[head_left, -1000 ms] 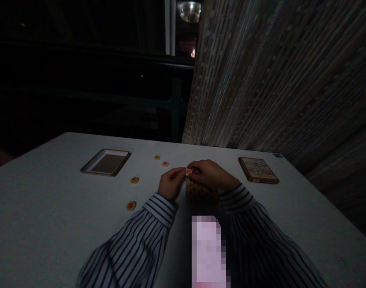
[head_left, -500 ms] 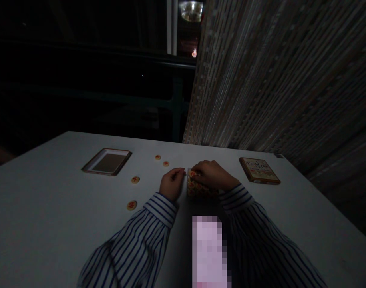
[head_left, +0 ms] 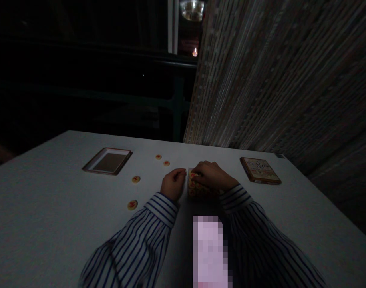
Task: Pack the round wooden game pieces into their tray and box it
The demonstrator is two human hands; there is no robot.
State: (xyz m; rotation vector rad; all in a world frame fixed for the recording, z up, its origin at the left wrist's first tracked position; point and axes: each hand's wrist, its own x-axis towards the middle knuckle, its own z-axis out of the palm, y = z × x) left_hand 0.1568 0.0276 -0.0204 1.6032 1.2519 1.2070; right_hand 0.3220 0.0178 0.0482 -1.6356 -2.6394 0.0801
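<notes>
A small clear box [head_left: 188, 182] filled with round Chinese chess pieces [head_left: 192, 186] marked in red stands on the table between my hands. My right hand [head_left: 215, 176] reaches over it from the right, thumb and fingers bent down onto a piece at its upper left; the palm covers much of the box. Just left of the box is my left hand [head_left: 173, 185], closed, with its fingertips near the box's side; whatever those fingers hold is hidden. Loose Chinese chess pieces lie further left: one piece [head_left: 132, 205] nearest me, another piece [head_left: 136, 179] beyond it, and two more at the back.
An open shallow tray [head_left: 122, 172] lies at the back left of the white table [head_left: 66, 216]. At the back right is a flat printed box [head_left: 262, 172]. A string curtain [head_left: 231, 80] hangs behind the table, beside a dark railing [head_left: 177, 100]. The scene is dim.
Both hands keep nearly the same place at the box. The fingers of my right hand shift slightly over the pieces. The loose pieces have not moved.
</notes>
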